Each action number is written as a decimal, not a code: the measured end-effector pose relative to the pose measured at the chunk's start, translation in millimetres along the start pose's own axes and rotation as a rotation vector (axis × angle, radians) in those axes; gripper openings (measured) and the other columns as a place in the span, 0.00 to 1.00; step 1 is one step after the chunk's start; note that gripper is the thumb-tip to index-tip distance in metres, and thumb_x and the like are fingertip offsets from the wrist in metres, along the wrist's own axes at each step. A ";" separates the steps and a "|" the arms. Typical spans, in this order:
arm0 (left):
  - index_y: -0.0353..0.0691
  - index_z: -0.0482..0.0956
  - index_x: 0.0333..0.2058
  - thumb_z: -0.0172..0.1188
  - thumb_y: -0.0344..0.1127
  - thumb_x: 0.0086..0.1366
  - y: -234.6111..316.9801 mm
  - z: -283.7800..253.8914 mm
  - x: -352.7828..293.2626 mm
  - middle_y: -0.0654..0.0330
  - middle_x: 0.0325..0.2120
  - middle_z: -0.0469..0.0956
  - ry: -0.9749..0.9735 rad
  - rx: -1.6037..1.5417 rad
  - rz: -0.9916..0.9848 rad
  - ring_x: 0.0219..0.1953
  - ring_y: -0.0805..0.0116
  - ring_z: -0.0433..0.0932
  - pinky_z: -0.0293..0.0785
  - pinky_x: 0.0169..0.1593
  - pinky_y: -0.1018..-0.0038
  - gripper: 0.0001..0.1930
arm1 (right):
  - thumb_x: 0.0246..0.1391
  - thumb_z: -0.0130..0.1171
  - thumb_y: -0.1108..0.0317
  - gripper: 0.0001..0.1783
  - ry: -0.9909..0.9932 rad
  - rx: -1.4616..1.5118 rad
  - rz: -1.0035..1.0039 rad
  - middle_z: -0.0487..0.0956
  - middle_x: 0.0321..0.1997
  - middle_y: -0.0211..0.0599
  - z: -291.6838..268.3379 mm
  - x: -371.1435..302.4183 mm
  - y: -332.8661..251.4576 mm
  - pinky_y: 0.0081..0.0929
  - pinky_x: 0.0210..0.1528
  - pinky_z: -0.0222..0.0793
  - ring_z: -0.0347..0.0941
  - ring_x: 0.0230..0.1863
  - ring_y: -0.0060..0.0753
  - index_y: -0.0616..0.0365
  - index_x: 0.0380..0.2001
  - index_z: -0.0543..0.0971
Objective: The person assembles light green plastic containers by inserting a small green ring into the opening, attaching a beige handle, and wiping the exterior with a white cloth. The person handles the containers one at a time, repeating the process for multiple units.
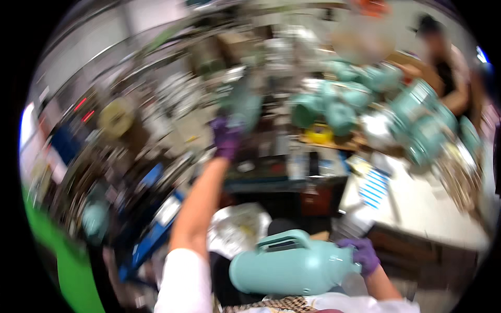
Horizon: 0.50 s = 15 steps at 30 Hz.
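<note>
Across my lap lies a pale teal thermos jug (284, 268), on its side with its handle upward and its neck to the right. My right hand (362, 255), in a purple glove, is closed around the neck end. My left hand (228, 136), also purple-gloved, is stretched far forward over the dark bench. It is against or just beside another teal thermos-like body (248, 107). Motion smears its fingers, so its grip cannot be made out.
Several teal jugs (342, 101) crowd the bench at the far right, near a yellow object (319, 134). A white table (433, 208) is at right, with a blue-striped sheet (373, 188). A clear plastic bag (237, 227) sits before me. Another person (443, 68) is at far right.
</note>
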State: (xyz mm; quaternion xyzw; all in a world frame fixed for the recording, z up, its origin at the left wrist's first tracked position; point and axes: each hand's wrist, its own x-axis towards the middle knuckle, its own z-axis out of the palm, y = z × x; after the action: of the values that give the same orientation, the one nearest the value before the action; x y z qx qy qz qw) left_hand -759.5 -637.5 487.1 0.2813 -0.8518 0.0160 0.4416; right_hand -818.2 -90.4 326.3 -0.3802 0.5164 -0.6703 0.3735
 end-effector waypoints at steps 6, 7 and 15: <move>0.52 0.63 0.70 0.65 0.53 0.62 -43.5 15.7 36.8 0.43 0.69 0.59 0.032 0.137 0.083 0.71 0.43 0.57 0.62 0.67 0.55 0.40 | 0.40 0.61 0.76 0.32 -0.165 0.100 0.084 0.81 0.57 0.40 22.9 26.9 -14.9 0.27 0.64 0.67 0.75 0.57 0.29 0.60 0.55 0.81; 0.55 0.62 0.70 0.65 0.55 0.62 -41.6 3.1 36.5 0.41 0.68 0.58 -0.021 0.093 0.106 0.72 0.42 0.55 0.60 0.69 0.53 0.40 | 0.40 0.61 0.77 0.34 -0.182 0.181 0.138 0.81 0.57 0.40 28.1 33.2 -15.1 0.26 0.64 0.66 0.75 0.57 0.28 0.58 0.57 0.81; 0.38 0.66 0.67 0.75 0.42 0.52 202.8 -143.4 -148.5 0.52 0.64 0.68 -1.356 -1.000 0.390 0.67 0.58 0.66 0.63 0.68 0.64 0.44 | 0.42 0.59 0.69 0.39 -0.153 0.086 0.390 0.82 0.37 0.30 53.4 45.0 -32.6 0.16 0.19 0.69 0.71 0.21 0.16 0.44 0.64 0.75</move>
State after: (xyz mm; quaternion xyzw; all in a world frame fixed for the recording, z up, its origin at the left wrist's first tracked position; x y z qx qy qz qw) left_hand -685.8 -358.4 506.3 -0.1487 -0.8714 -0.4565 -0.1009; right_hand -793.3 -146.2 373.1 -0.3065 0.5213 -0.5761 0.5500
